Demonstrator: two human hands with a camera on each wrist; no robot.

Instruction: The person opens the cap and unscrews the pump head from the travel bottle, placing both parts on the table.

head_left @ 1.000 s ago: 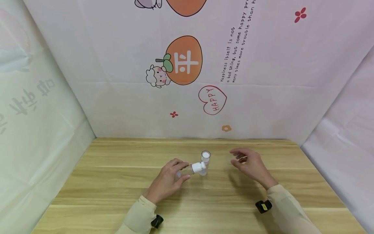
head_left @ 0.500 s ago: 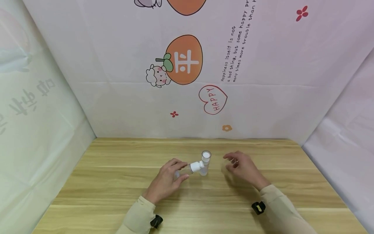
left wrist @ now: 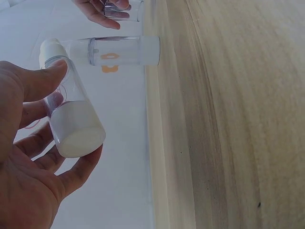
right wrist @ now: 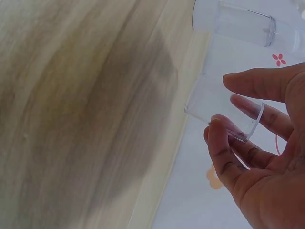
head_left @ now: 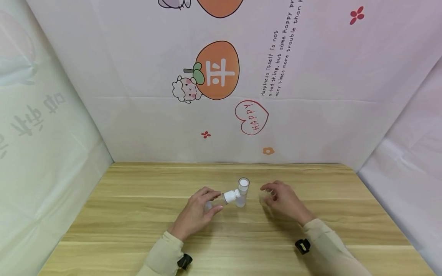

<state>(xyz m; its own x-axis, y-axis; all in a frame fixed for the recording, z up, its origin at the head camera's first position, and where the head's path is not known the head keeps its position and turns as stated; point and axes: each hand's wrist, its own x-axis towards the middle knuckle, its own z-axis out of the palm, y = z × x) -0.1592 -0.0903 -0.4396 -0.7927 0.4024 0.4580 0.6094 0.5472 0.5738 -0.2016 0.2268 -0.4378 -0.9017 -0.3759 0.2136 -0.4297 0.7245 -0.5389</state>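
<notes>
My left hand [head_left: 197,210] grips a small clear bottle [left wrist: 76,126] with a white base. The bottle lies tilted above the table, its white neck [head_left: 230,196] pointing right. In the head view that neck overlaps a second clear bottle [head_left: 243,187], which stands upright; whether they touch I cannot tell. My right hand [head_left: 284,202] holds a clear, open-ended cap [right wrist: 207,102] between thumb and fingers, to the right of the standing bottle. The cap is faint in the head view. In the left wrist view the standing bottle [left wrist: 124,51] shows a white bottom.
Both bottles are over a wood-grain table [head_left: 138,237]. A white printed sheet [head_left: 310,126] rises behind the table's back edge, and more white sheets hang at the left [head_left: 51,126] and right sides.
My right hand has moved left with the clear cap, closer to the standing bottle. The left hand and its bottle have shifted only slightly left.
</notes>
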